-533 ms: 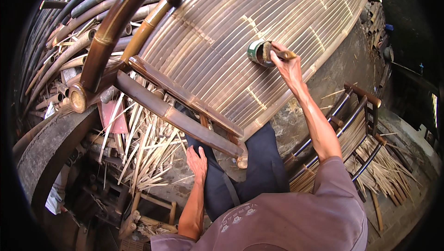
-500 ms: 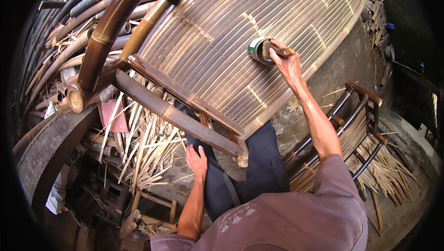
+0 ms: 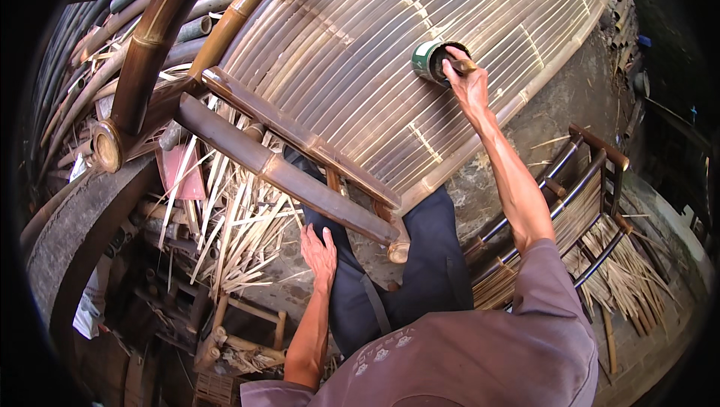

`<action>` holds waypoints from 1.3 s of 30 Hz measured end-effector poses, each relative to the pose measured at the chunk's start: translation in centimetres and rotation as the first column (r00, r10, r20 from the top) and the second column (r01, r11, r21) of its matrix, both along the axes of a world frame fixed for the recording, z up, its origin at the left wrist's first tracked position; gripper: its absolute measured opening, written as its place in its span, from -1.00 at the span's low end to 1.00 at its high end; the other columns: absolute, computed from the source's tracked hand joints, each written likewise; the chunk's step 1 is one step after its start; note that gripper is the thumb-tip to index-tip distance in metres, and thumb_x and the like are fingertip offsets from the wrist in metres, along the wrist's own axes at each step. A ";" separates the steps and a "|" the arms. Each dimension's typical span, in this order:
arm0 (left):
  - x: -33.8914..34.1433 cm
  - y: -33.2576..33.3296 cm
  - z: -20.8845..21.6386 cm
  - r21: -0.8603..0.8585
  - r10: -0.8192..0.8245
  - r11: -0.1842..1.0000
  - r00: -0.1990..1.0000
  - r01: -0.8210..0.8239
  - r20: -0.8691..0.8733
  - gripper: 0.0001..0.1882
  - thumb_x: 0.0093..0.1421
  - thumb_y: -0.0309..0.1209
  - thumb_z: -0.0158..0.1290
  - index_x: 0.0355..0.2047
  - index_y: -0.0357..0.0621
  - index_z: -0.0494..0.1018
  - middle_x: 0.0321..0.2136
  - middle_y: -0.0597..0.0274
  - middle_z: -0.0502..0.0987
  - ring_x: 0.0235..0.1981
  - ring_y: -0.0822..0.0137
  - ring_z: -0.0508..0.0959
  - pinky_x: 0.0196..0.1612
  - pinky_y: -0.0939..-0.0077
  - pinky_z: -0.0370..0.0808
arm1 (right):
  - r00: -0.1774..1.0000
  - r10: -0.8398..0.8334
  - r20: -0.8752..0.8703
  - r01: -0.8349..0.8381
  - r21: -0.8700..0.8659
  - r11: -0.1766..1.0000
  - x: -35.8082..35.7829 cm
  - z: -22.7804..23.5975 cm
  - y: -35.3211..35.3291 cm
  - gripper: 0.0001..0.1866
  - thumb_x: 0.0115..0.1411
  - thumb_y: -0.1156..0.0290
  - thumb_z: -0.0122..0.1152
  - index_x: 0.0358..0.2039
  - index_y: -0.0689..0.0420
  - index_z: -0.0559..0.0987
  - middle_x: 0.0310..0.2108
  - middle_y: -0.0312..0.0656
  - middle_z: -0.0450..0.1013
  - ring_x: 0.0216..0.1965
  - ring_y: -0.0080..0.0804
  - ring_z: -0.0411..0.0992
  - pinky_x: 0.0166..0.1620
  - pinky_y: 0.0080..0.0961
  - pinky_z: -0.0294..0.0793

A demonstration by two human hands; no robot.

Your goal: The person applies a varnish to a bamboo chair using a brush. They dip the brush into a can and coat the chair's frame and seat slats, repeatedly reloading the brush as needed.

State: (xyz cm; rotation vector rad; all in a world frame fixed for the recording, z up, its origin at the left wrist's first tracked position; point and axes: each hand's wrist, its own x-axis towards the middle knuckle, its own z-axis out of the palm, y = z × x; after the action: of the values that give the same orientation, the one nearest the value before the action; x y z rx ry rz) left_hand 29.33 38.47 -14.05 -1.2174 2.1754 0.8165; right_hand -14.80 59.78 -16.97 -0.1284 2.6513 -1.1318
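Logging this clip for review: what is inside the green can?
The brush, held in the right hand, reaches into the can, where some dark interior shows. Its bottom and any liquid are hidden by hand, brush and shadow.

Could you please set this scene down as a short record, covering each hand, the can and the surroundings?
Right hand: fingers closed on a brush, its lower end inside the can
Left hand: open and empty, beside the left trouser leg
Can: green and white, on the slatted bamboo surface
Left side: pale split strips
Right side: slatted bamboo frame
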 end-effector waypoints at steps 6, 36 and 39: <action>-0.3 0.4 -0.1 -0.082 -0.087 0.993 0.995 0.083 -0.054 -0.43 0.35 -0.12 -0.12 0.14 -0.38 0.31 0.13 -0.33 0.32 0.13 -0.25 0.36 0.18 0.03 0.28 | 0.996 -0.002 0.089 -0.004 0.068 0.998 -0.3 0.6 0.3 -0.64 0.22 0.32 0.25 0.02 0.10 0.57 -0.30 0.03 0.61 -0.26 -0.22 0.62 -0.16 -0.39 0.54; 1.7 1.4 -2.0 -0.061 0.088 0.994 0.993 -0.093 -0.083 -0.42 0.32 -0.08 -0.09 0.16 -0.30 0.31 0.19 -0.21 0.29 0.22 -0.11 0.29 0.30 0.05 0.12 | 0.770 -0.031 0.638 0.455 -0.514 0.727 9.7 8.7 3.9 -0.47 0.15 0.03 0.35 0.04 0.04 0.49 0.04 -0.20 0.41 0.06 -0.34 0.40 0.15 -0.32 0.46; 2.4 1.4 -2.1 -0.081 0.134 0.986 0.986 -0.143 -0.102 -0.44 0.32 -0.11 -0.06 0.15 -0.31 0.32 0.17 -0.21 0.30 0.20 -0.12 0.31 0.28 0.05 0.16 | 0.718 0.225 0.658 -0.061 -0.263 0.963 13.0 9.0 -2.1 -0.70 0.13 0.33 0.38 -0.12 0.12 0.64 -0.13 -0.23 0.53 -0.10 -0.42 0.48 -0.03 -0.46 0.47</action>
State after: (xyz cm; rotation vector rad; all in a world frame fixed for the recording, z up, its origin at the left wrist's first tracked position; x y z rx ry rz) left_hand 31.75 39.92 -16.16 -1.4133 2.2441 0.8596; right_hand -1.82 57.65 -7.96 0.0419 1.8186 -1.1390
